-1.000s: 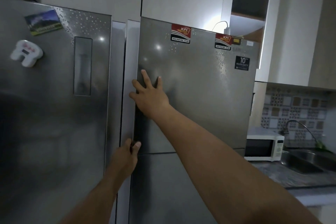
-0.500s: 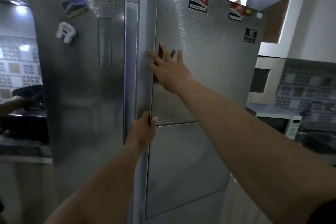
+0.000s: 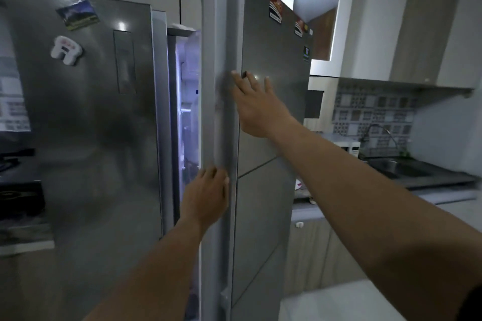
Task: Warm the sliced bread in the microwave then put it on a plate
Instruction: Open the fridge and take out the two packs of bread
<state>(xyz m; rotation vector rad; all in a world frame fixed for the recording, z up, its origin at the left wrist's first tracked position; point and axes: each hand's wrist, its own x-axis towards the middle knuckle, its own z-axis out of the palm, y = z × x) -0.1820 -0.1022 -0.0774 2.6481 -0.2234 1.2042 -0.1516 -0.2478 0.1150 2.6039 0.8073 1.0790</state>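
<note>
A steel side-by-side fridge fills the view. Its right door (image 3: pixel 271 41) stands partly swung out, and a lit strip of the inside (image 3: pixel 188 101) shows in the gap. My left hand (image 3: pixel 207 197) grips the door's inner edge at waist height. My right hand (image 3: pixel 254 104) lies flat on the door's front with fingers spread. The white microwave (image 3: pixel 349 147) peeks out behind my right forearm on the counter. No bread or plate is in sight.
The fridge's left door (image 3: pixel 86 117) is closed and carries magnets. A dark sink (image 3: pixel 396 168) with a tap sits on the counter at the right, below tiled wall and cabinets. A stove (image 3: pixel 13 164) stands at the far left.
The right fridge door has swung out from closed, showing the lit inside. My left hand moved with its edge; my right hand stayed flat on the front.
</note>
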